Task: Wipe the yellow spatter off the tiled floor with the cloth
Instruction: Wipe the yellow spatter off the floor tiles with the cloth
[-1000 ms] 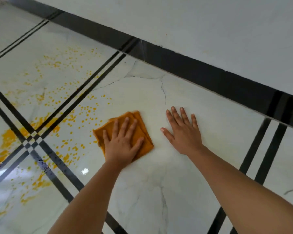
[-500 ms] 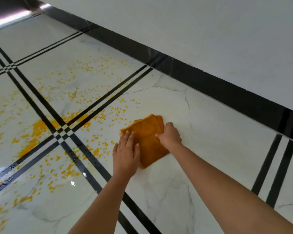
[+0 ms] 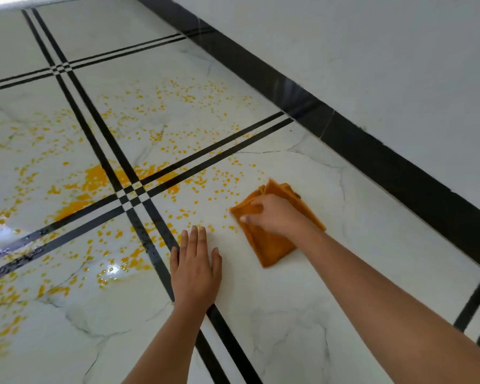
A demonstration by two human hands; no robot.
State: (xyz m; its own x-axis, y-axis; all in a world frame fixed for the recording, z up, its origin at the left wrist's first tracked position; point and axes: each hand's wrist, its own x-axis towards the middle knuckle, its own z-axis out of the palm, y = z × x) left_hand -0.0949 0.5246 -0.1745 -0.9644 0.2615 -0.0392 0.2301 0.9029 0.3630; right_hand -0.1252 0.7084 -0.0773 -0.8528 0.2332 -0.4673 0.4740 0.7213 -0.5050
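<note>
Grips the cloth (image 3: pixel 272 245) in the curled right hand (image 3: pixel 275 217) beside the yellow spatter (image 3: pixel 94 176), rests the left hand (image 3: pixel 196 267) flat on the floor (image 3: pixel 288 314), likely needs a leftward sweep next.

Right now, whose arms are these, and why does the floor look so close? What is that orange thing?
Those are a person's two bare arms. The camera sits on the person's head and looks down, so you see what they see. The left hand lies flat on the white tiled floor with black stripes. The right hand grips a folded orange cloth lying on the floor. Yellow spatter, both drops and puddles, covers the tiles to the left, not yet wiped.
</note>
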